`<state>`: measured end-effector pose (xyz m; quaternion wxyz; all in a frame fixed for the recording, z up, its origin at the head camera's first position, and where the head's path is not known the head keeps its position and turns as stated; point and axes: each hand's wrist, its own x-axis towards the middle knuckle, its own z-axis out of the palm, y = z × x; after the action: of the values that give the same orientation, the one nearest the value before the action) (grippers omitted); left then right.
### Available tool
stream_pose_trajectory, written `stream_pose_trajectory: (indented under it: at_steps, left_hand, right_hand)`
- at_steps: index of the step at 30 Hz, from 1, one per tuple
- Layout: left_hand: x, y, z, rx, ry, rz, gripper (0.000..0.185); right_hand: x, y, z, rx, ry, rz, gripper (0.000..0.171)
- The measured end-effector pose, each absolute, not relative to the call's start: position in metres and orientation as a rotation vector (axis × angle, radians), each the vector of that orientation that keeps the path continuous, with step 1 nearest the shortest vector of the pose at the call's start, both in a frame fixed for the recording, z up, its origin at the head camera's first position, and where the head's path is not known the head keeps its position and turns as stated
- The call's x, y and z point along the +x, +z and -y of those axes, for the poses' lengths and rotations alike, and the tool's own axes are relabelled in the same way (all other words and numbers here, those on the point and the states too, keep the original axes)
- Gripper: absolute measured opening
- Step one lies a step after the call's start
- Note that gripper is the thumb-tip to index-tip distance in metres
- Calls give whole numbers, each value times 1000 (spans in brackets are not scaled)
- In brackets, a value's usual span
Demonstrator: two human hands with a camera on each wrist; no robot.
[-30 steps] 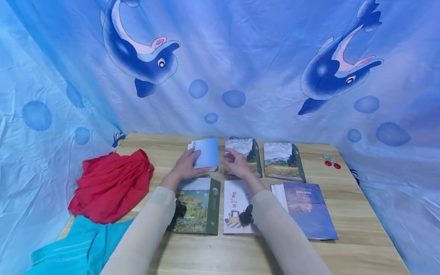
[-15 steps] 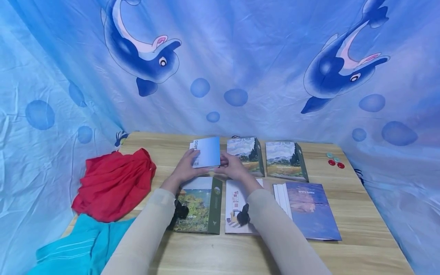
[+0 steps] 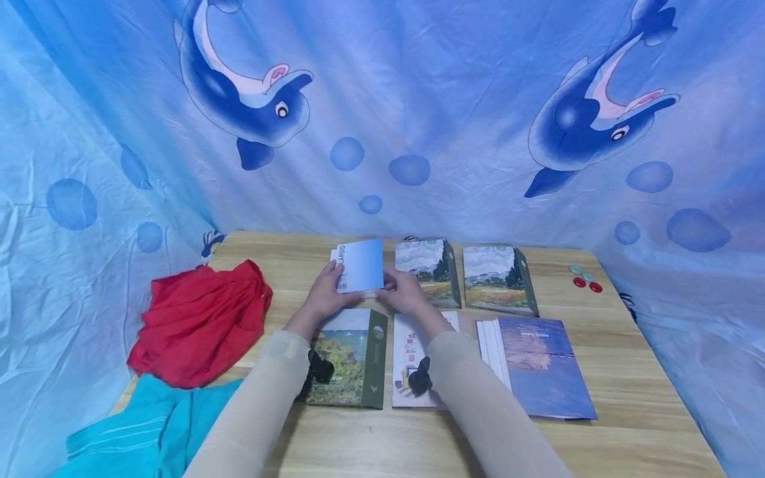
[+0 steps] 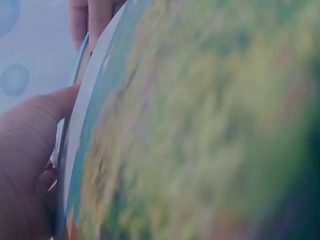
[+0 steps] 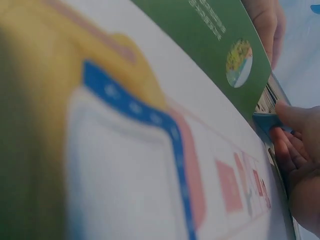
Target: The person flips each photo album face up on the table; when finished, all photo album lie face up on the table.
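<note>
Gripping blue booklet (image 3: 361, 264), both hands curled.

Home nook, dolphin sheet (image 3: 382, 113), wooden table (image 3: 621, 372)

Even blue light; wrist views seemingly defocused.

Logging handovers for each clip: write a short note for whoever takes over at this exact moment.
Left hand and right hand both grip the light blue album, tilted up at the back of the wooden table.
Five more albums lie in two rows: two landscape albums beside it, three in front.
Done: blue album lifted at its front edge.
Left: set it flat in its row.
</note>
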<state>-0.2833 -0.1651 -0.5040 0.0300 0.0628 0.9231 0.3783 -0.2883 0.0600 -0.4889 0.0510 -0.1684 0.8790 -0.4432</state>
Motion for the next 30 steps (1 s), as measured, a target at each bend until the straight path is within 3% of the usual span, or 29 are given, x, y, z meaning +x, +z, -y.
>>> stream_pose_trajectory:
  at_steps: [7, 16, 30]
  left_hand:
    - [-282, -504, 159, 142, 1138, -2873, 109]
    - [-281, -502, 159, 82, 1211, -2852, 114]
    - [-281, -493, 155, 97, 1427, -2688, 117]
  right_hand:
    - [-289, -489, -56, -525, -1297, -2755, 45]
    - [-288, -487, -54, -512, -1364, -2727, 51]
    - [-287, -481, -56, -435, -1821, -2381, 65]
